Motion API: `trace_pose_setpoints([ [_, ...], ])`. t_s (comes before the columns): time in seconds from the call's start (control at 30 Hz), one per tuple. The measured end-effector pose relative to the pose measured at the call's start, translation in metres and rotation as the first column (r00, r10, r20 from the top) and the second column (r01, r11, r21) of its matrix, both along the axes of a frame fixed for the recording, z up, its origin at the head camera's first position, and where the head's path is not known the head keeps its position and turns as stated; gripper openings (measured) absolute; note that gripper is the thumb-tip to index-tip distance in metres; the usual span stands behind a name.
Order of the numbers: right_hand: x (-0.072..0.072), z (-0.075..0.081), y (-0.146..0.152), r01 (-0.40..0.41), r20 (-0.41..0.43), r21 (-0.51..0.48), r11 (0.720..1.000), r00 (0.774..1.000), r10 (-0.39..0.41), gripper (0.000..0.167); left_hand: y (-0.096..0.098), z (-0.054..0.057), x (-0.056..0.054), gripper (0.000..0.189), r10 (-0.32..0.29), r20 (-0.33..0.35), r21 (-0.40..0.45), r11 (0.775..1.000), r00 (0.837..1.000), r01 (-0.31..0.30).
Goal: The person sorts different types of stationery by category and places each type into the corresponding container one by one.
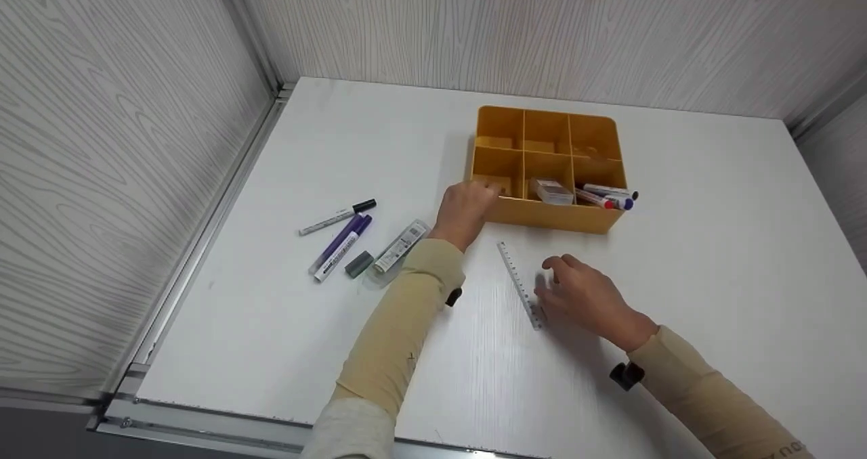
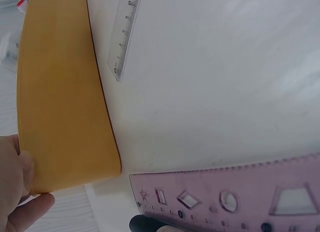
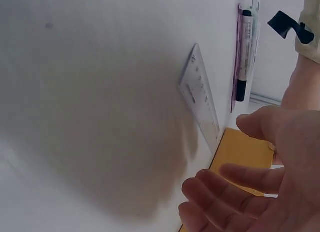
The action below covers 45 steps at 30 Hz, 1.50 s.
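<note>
My left hand (image 1: 466,210) grips the near left corner of a yellow organizer box (image 1: 545,216) with several compartments. In the left wrist view, its fingers (image 2: 35,209) bend around that corner. To the right, my right hand (image 1: 586,300) hovers beside a short clear ruler (image 1: 520,286) lying on the table, its fingers loosely bent with nothing between them. The right wrist view shows this ruler (image 3: 200,90) apart from the fingers (image 3: 225,194). Inside the box are several markers (image 1: 606,196) and a small clear case (image 1: 552,191).
Left of my arm lie a black-capped marker (image 1: 337,217), purple markers (image 1: 343,248), a grey-green cap (image 1: 359,264) and a clear labelled packet (image 1: 401,246). A pink stencil ruler (image 2: 255,192) shows in the left wrist view. Wood-patterned panels (image 1: 433,32) border the white table (image 1: 271,344).
</note>
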State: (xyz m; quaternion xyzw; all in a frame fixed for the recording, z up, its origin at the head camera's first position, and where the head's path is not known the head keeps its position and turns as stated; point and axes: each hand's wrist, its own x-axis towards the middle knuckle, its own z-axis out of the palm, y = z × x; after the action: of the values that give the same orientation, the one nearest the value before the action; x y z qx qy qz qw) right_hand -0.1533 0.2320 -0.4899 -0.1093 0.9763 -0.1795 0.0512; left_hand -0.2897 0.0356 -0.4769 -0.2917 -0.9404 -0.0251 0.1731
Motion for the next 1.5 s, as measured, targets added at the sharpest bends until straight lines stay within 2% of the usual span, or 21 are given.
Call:
trace_pose_setpoints([
  [0.33, 0.003, -0.011, -0.009, 0.038, 0.159, 0.095, 0.995, 0.986, -0.053, 0.052, -0.001, -0.001, 0.001, 0.024, -0.004, 0.006, 0.027, 1.0, 1.0, 0.004],
  [0.47, 0.004, -0.012, -0.011, 0.041, 0.199, 0.128, 0.991, 0.978, -0.066, 0.058, -0.001, -0.001, 0.001, 0.023, -0.004, 0.019, 0.038, 0.999, 1.0, 0.004],
  [0.67, 0.006, -0.01, -0.01, 0.013, 0.173, 0.136, 0.991, 0.984, -0.036, 0.046, -0.001, 0.0, 0.001, 0.023, 0.007, 0.029, 0.025, 1.0, 1.0, -0.008],
  [0.87, 0.008, -0.009, -0.006, 0.035, 0.172, 0.099, 0.994, 0.984, -0.052, 0.033, 0.0, 0.001, 0.002, 0.024, 0.016, 0.043, 0.015, 1.0, 0.999, -0.017],
  [1.1, 0.011, -0.014, -0.005, 0.044, 0.07, 0.033, 0.998, 0.996, -0.046, 0.017, 0.0, -0.001, 0.003, 0.023, 0.02, 0.047, 0.036, 0.999, 0.999, -0.022],
  [1.33, 0.011, -0.016, 0.0, 0.037, 0.033, 0.005, 0.999, 0.999, -0.037, 0.016, 0.0, -0.002, 0.003, 0.023, 0.012, 0.042, 0.03, 0.999, 0.999, -0.013],
  [1.5, 0.009, -0.013, 0.004, 0.038, 0.066, -0.009, 0.999, 0.997, -0.037, 0.021, 0.0, -0.003, 0.001, 0.022, 0.014, 0.036, 0.024, 1.0, 0.999, -0.015],
])
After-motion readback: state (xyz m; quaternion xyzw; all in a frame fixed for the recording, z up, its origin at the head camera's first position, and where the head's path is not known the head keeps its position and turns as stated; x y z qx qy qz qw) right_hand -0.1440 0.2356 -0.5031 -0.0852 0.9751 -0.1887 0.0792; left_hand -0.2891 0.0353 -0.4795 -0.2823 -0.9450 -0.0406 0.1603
